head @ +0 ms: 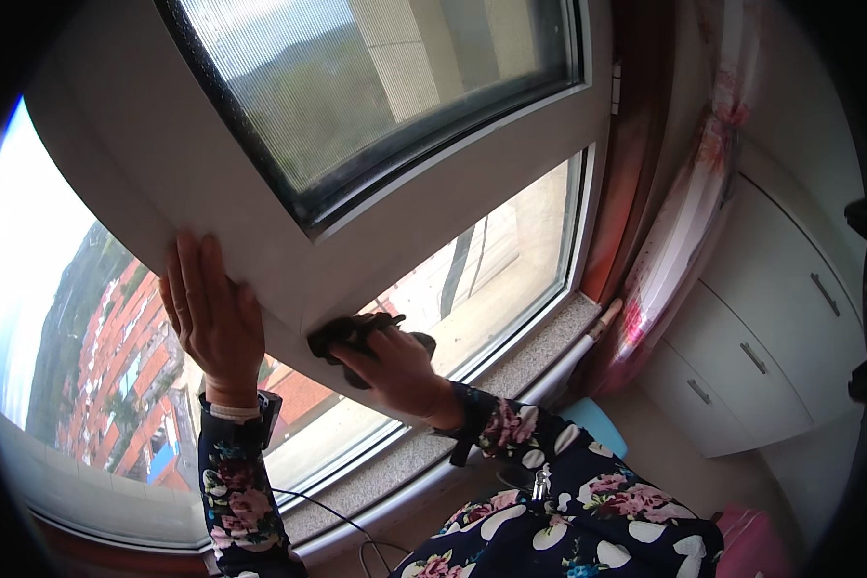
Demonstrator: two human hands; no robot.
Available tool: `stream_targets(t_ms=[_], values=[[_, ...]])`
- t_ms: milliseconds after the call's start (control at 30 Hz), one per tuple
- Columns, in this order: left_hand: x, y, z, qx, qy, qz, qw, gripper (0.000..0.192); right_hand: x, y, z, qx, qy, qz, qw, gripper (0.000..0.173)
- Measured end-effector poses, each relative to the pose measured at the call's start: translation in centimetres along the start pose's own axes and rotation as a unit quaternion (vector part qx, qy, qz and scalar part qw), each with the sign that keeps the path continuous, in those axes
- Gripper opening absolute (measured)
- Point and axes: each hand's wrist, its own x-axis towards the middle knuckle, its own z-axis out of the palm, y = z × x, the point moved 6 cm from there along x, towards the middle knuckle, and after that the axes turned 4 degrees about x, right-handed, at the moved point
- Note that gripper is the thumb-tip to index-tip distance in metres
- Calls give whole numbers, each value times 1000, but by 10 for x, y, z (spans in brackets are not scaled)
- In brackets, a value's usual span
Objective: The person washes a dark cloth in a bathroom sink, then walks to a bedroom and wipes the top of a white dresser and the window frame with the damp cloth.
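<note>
A white window sash (419, 195) stands swung inward on its hinge before me, with a dark-edged glass pane (404, 87) in it. My left hand (217, 318) lies flat against the outer edge of the sash frame, fingers together and pointing up. In my right hand (404, 372) is a bunched dark cloth (354, 336), pressed to the lower corner of the sash. Part of the cloth is hidden under the fingers. A dark device (269, 415) is strapped at my left wrist.
Below runs a speckled stone windowsill (412, 459), with a white pipe (491, 441) along its front. A cable (332, 509) hangs by my left sleeve. To the right are a tied floral curtain (683, 253), white drawers (737, 361), a light-blue object (598, 426) and a pink item (748, 542).
</note>
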Motion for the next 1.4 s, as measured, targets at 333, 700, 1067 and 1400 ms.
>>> stream_targets(t_ms=[333,700,1067,1400], values=[[-6,1,-1,-15,-13,-8,1000,48,1,226,-171,-127,351,259,891,33],[-4,1,-3,6,-11,5,1000,51,-33,40,-2,-70,76,-102,989,29],[-7,-1,0,16,2,3,1000,55,-9,322,-225,-143,367,290,872,33],[-3,-1,-2,28,38,28,998,56,-94,82,7,-54,67,-38,996,22]])
